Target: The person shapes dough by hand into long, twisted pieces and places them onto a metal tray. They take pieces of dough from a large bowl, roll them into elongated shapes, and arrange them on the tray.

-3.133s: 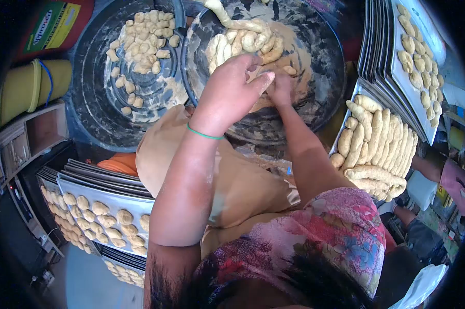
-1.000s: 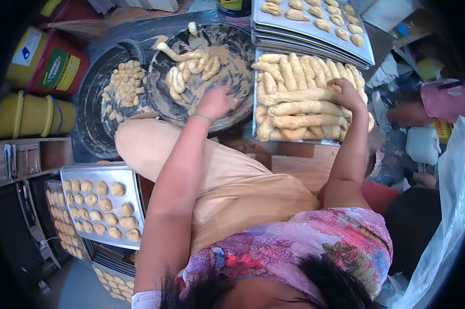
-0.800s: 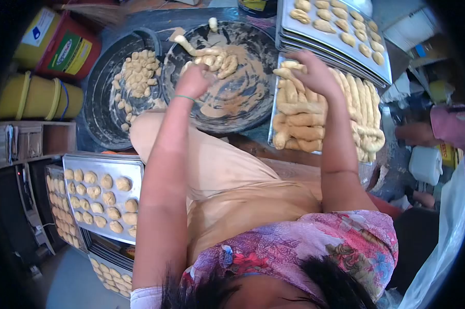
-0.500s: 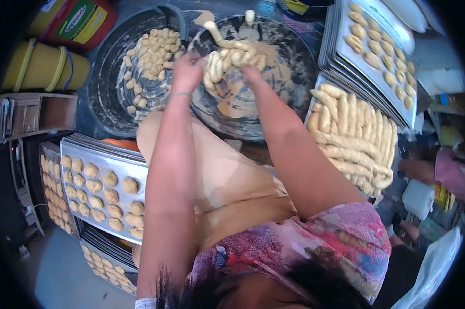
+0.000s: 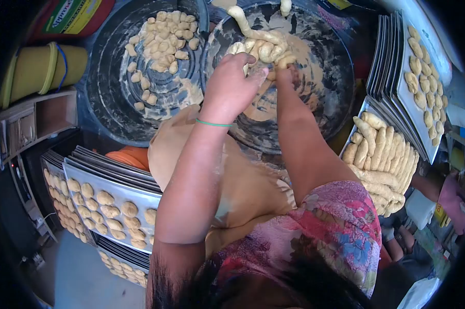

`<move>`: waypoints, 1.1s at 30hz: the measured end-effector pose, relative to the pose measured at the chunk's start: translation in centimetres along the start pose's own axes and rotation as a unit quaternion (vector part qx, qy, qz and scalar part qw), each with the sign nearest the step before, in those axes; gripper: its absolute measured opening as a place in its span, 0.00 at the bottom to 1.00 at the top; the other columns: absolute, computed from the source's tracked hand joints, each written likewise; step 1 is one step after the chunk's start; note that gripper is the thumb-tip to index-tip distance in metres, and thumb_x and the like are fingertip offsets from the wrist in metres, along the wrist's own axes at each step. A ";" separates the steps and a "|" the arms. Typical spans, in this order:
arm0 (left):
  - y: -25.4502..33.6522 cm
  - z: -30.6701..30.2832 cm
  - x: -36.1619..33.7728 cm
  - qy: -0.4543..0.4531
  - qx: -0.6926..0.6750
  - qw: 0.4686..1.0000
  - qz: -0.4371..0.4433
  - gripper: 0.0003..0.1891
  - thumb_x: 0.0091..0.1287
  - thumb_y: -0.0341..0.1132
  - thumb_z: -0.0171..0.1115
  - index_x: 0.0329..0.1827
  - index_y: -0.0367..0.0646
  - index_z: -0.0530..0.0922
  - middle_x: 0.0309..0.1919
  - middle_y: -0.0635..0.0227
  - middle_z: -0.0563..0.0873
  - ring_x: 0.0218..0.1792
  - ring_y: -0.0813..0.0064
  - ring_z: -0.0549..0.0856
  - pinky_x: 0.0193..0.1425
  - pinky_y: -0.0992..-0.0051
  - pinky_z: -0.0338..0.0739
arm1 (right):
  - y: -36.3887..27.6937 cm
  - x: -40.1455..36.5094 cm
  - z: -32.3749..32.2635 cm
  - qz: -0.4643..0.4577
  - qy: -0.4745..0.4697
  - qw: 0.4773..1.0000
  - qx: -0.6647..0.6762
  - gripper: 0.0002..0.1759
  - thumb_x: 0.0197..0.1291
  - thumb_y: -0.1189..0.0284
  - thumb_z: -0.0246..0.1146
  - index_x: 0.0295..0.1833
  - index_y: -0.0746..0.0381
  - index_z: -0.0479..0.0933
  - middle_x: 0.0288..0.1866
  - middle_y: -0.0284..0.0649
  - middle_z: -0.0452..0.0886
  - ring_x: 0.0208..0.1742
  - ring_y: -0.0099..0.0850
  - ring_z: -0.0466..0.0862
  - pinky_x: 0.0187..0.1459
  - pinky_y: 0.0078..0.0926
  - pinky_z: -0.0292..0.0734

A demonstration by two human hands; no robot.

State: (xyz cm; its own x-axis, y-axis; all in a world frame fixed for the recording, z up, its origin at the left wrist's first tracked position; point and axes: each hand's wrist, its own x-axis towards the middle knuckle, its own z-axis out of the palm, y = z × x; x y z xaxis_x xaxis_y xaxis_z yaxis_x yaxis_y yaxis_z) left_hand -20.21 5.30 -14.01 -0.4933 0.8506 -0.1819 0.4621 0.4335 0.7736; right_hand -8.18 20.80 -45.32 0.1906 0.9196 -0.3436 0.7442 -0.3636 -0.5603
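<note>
A twisted heap of pale dough rope (image 5: 266,44) lies in the right black tub (image 5: 341,77), which is streaked with flour. My left hand (image 5: 236,80), with a green band at the wrist, is over the heap's left side, its fingers curled at the dough; what lies between the fingertips is hard to see. My right hand (image 5: 287,76) is at the heap's lower right edge, its fingers closed around the end of a dough piece. Many small dough pieces (image 5: 165,44) lie in the left black tub (image 5: 101,98).
Stacked trays with dough rounds stand at the lower left (image 5: 109,180) and upper right (image 5: 405,67). Thick dough ropes (image 5: 384,149) are piled on the right. A yellow container (image 5: 31,72) is at the left. Part of another person (image 5: 454,201) shows at the far right.
The view has shifted, so the tubs and trays appear displaced. My left hand has moved from beside the dough heap to over its left side. My right hand remains at the dough.
</note>
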 end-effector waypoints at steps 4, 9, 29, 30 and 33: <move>0.0 0.4 0.5 -0.013 0.014 1.000 -0.005 0.21 0.58 0.44 0.63 0.46 0.35 0.78 0.43 0.49 0.81 0.47 0.52 0.80 0.52 0.63 0.74 | 3.3 0.8 2.8 0.038 -0.217 0.802 0.555 0.29 0.46 0.71 0.61 0.57 0.63 0.68 0.43 0.46 0.75 0.46 0.42 0.76 0.46 0.42 0.73; -0.3 1.3 0.6 -0.002 -0.021 0.997 -0.072 0.27 0.59 0.50 0.62 0.46 0.29 0.77 0.42 0.45 0.82 0.47 0.53 0.82 0.51 0.64 0.74 | -2.5 -7.4 -8.4 0.083 -0.552 0.469 0.684 0.18 0.56 0.70 0.53 0.52 0.64 0.70 0.38 0.42 0.75 0.39 0.36 0.77 0.40 0.36 0.75; 6.7 1.1 -6.9 -0.138 -0.610 0.780 0.007 0.39 0.67 0.67 0.33 0.69 0.43 0.58 0.58 0.56 0.73 0.57 0.64 0.76 0.55 0.65 0.76 | -13.8 -22.6 -26.8 -0.598 -0.012 0.793 0.112 0.33 0.65 0.49 0.47 0.68 0.59 0.63 0.70 0.60 0.56 0.73 0.52 0.53 0.71 0.50 0.42; 7.2 1.4 -7.5 -0.136 -0.587 0.798 0.012 0.39 0.67 0.67 0.33 0.68 0.43 0.59 0.56 0.57 0.75 0.54 0.65 0.78 0.50 0.67 0.78 | -15.0 -21.5 -26.1 -0.555 -0.014 0.812 0.180 0.34 0.64 0.48 0.48 0.68 0.59 0.64 0.70 0.61 0.56 0.73 0.52 0.54 0.71 0.48 0.44; 6.5 1.5 -8.8 -0.161 -0.531 0.831 -0.037 0.31 0.67 0.62 0.44 0.58 0.44 0.69 0.41 0.64 0.81 0.35 0.73 0.83 0.32 0.76 0.79 | -16.9 -16.7 -23.8 -0.451 -0.159 0.857 0.193 0.38 0.63 0.47 0.50 0.68 0.64 0.61 0.70 0.61 0.57 0.72 0.51 0.57 0.70 0.41 0.51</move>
State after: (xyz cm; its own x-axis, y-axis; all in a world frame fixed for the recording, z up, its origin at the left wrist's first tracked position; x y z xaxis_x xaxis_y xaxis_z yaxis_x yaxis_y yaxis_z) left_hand -11.78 1.01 -8.29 -0.1890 0.9430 -0.2740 -0.5563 0.1271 0.8212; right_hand -8.74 15.09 -12.18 -0.5796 0.7881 0.2073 0.2181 0.3951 -0.8924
